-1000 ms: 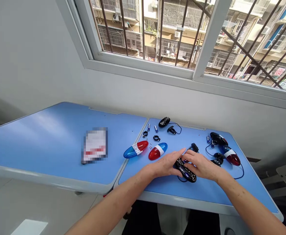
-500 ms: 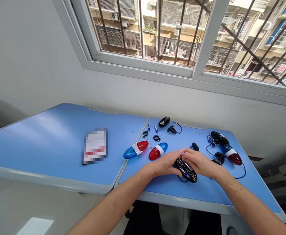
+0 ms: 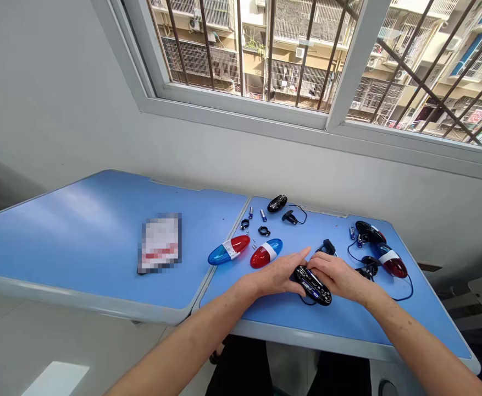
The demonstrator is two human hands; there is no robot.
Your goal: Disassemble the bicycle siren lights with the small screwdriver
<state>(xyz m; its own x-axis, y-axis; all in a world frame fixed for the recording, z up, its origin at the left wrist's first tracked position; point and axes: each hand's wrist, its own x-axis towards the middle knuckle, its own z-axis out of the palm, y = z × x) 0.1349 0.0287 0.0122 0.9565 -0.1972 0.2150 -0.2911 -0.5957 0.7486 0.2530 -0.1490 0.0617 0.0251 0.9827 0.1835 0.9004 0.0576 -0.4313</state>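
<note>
A black oval light housing (image 3: pixel 323 297) lies tilted on the blue table with its inner side up, batteries showing inside it. My left hand (image 3: pixel 284 275) grips the housing's far left end, thumb on the near side and fingers over the top. My right hand (image 3: pixel 333 275) is closed over the upper part, its bent fingertips on a battery (image 3: pixel 315 279) in the housing; the fingers partly hide that spot. Left of my hands lie a red-and-blue lens cover (image 3: pixel 269 252) and a second one (image 3: pixel 230 250). Behind my right hand sits a black bracket (image 3: pixel 328 246).
Further back are another black housing (image 3: pixel 277 203), a wired black mount (image 3: pixel 290 218), loose batteries (image 3: pixel 263 215), ring clamps (image 3: pixel 264 231) and small screws. On the right lie a red-and-blue light (image 3: pixel 392 261) and cables. A blurred packet (image 3: pixel 160 242) lies on the left table.
My right fingertips have shifted slightly over the battery in the housing. My left hand keeps its grip; the view has tilted a little.
</note>
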